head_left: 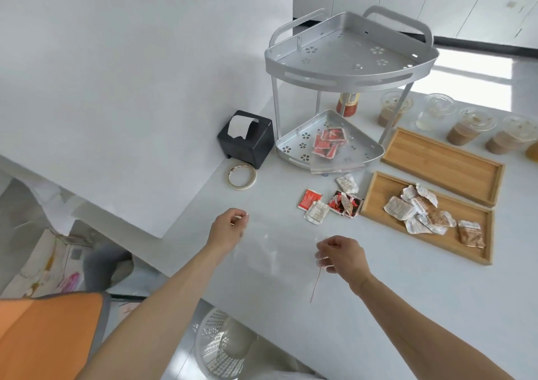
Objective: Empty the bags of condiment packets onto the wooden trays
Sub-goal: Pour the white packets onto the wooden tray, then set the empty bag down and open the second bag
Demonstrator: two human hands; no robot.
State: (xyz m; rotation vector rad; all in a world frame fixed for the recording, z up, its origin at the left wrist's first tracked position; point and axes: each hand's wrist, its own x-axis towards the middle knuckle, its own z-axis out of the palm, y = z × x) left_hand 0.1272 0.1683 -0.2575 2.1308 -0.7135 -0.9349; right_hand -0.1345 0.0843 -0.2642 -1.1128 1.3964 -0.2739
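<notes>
My left hand (230, 228) and my right hand (339, 257) each pinch an edge of a clear plastic bag (276, 251), stretched flat between them over the white counter; a thin red strip hangs below the right hand. The near wooden tray (378, 196) holds a heap of white and brown condiment packets (422, 209). The far wooden tray (442, 158) is bare. Loose red and white packets (332, 202) lie on the counter left of the near tray. A second clear bag of red packets (329, 143) rests on the lower shelf of a grey corner rack (349, 59).
A black tissue box (247, 138) and a roll of tape (242, 177) sit by the wall. Several lidded cups of brown drink (465, 129) line the back behind the trays. A white perforated basket (224, 347) stands on the floor below the counter edge.
</notes>
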